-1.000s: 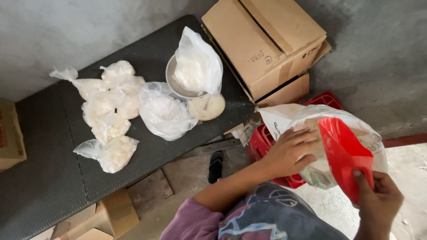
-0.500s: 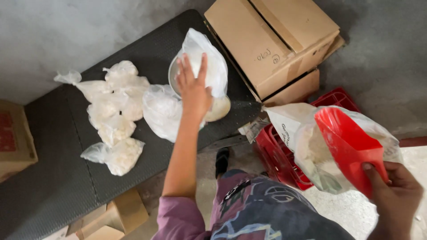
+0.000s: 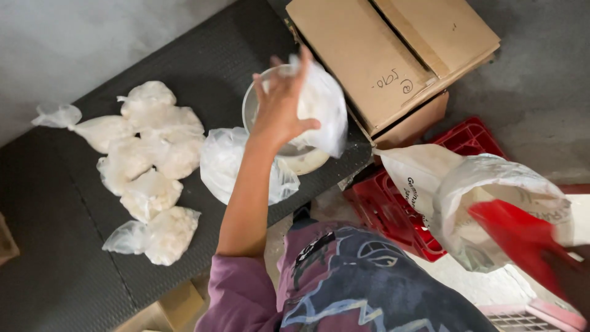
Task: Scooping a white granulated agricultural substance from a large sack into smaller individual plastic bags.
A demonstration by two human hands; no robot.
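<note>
Where half a second ago the left hand (image 3: 279, 104) lay flat on the clear bag (image 3: 319, 107) in the metal bowl (image 3: 258, 104), its fingers now curl around that bag's top, gripping it above the bowl on the dark tabletop (image 3: 61, 270). The right hand (image 3: 574, 273), blurred at the edge, holds a red scoop (image 3: 513, 237) in the white sack (image 3: 491, 197); tied bags of white lumps (image 3: 150, 166) lie nearby.
</note>
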